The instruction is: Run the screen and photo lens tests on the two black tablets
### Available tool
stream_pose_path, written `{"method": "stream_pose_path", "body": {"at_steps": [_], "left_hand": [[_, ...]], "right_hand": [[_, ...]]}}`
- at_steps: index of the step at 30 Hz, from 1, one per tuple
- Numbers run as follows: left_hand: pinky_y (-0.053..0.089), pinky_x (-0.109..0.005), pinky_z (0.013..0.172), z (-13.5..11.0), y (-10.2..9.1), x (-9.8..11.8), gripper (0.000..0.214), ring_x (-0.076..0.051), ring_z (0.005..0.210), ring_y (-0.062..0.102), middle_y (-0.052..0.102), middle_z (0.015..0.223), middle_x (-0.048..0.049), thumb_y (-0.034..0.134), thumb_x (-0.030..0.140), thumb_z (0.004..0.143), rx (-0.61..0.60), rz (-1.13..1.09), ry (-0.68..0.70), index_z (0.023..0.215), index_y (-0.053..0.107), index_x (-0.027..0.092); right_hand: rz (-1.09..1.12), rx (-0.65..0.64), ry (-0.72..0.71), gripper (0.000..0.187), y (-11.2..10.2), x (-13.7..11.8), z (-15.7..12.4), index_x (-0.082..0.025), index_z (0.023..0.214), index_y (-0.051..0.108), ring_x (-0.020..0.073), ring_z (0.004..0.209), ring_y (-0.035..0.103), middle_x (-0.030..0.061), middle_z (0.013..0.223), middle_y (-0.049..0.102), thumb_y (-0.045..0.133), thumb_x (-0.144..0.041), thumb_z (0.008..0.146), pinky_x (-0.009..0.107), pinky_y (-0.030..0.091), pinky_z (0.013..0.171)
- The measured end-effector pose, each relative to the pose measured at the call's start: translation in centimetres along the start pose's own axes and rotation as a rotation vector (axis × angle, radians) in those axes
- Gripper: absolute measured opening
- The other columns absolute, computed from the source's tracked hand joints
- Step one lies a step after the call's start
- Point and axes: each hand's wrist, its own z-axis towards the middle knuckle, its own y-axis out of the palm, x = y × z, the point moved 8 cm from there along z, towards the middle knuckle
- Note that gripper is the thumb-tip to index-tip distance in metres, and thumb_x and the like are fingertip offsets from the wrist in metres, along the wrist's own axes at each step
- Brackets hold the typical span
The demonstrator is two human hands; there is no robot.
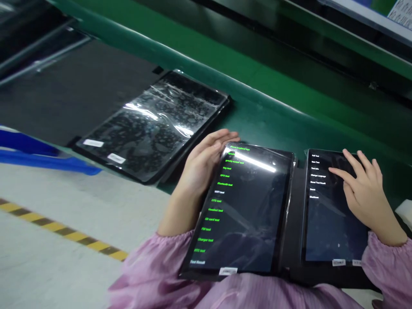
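My left hand (199,169) grips the upper left edge of a tablet (247,214), its thumb and fingers at the rim. This tablet is tilted, its lower end close to my body, and shows a dark screen with a list of mostly green test names. To its right, a second tablet (331,229) shows a short white menu with "Test Info" among its lines. Over that screen is my right hand (367,191), fingers spread and holding nothing. Its index fingertip is at the menu lines; whether it touches the glass I cannot tell.
Film-wrapped tablets (154,124) with white labels lie at the left on a dark grey mat (77,90). The green bench (267,124) has a raised back edge. Blue plastic (48,156) shows beneath it, above a floor with a yellow-black stripe (64,231). A white object (404,211) sits at the right edge.
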Motion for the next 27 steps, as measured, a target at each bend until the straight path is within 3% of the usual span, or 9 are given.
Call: {"method": "stream_pose_path", "body": {"at_steps": [3, 8, 12, 15, 17, 22, 27], "left_hand": [[0.053, -0.044, 0.110, -0.1, 0.1, 0.0, 0.031, -0.028, 0.117, 0.072, 0.080, 0.120, -0.0092, 0.082, 0.032, 0.082, 0.003, 0.002, -0.007, 0.111, 0.078, 0.019], [0.048, -0.051, 0.118, -0.3, 0.3, 0.4, 0.026, -0.030, 0.115, 0.073, 0.081, 0.117, -0.0099, 0.078, 0.028, 0.083, 0.032, 0.005, 0.009, 0.108, 0.079, 0.019], [0.044, -0.054, 0.121, -0.4, 0.3, 0.4, 0.025, -0.032, 0.116, 0.072, 0.081, 0.115, -0.0101, 0.079, 0.028, 0.082, 0.055, 0.024, -0.001, 0.105, 0.079, 0.019], [0.044, -0.053, 0.122, -0.3, 0.2, 0.4, 0.026, -0.032, 0.115, 0.072, 0.081, 0.114, -0.0096, 0.080, 0.029, 0.080, 0.060, 0.035, 0.001, 0.105, 0.080, 0.020], [0.043, -0.052, 0.122, -0.3, 0.1, 0.5, 0.026, -0.031, 0.114, 0.072, 0.082, 0.113, -0.0084, 0.081, 0.031, 0.079, 0.064, 0.046, 0.007, 0.103, 0.080, 0.020], [0.043, -0.049, 0.122, -0.3, 0.1, 0.5, 0.028, -0.030, 0.113, 0.072, 0.083, 0.110, -0.0069, 0.085, 0.032, 0.077, 0.069, 0.057, 0.013, 0.101, 0.081, 0.021], [0.045, -0.049, 0.121, -0.3, 0.0, 0.4, 0.027, -0.029, 0.114, 0.073, 0.083, 0.110, -0.0074, 0.084, 0.031, 0.076, 0.078, 0.057, 0.016, 0.101, 0.080, 0.020]], "right_hand": [[0.087, 0.030, 0.059, 0.039, -0.5, 1.1, -0.4, -0.027, 0.131, 0.069, 0.0391, 0.160, 0.026, 0.0075, 0.171, 0.036, 0.038, -0.018, 0.110, 0.076, 0.021, 0.125], [0.294, 0.241, 0.309, 0.033, -1.4, 5.4, -2.2, -0.026, 0.133, 0.066, 0.0403, 0.155, 0.036, 0.0133, 0.167, 0.040, 0.046, -0.041, 0.111, 0.071, 0.029, 0.123], [0.436, 0.264, 0.451, 0.038, 0.6, 8.1, -3.4, -0.025, 0.136, 0.064, 0.0369, 0.150, 0.043, 0.0149, 0.161, 0.047, 0.047, -0.046, 0.110, 0.064, 0.036, 0.120], [0.563, 0.265, 0.640, 0.042, 2.4, 9.9, -4.2, -0.023, 0.137, 0.065, 0.0340, 0.128, 0.064, 0.0161, 0.151, 0.056, 0.051, -0.048, 0.107, 0.056, 0.052, 0.107], [0.632, 0.259, 0.763, 0.042, 3.3, 10.9, -4.8, -0.024, 0.136, 0.067, 0.0316, 0.117, 0.069, 0.0143, 0.142, 0.063, 0.054, -0.048, 0.104, 0.053, 0.056, 0.100], [0.727, 0.285, 0.776, 0.039, 4.2, 11.4, -5.1, -0.027, 0.132, 0.074, 0.0302, 0.127, 0.064, 0.0080, 0.139, 0.068, 0.060, -0.047, 0.101, 0.050, 0.054, 0.107], [0.812, 0.340, 0.827, 0.039, 4.6, 12.0, -5.5, -0.024, 0.121, 0.078, 0.0311, 0.114, 0.072, 0.0114, 0.128, 0.073, 0.074, -0.047, 0.091, 0.050, 0.060, 0.099]]}}
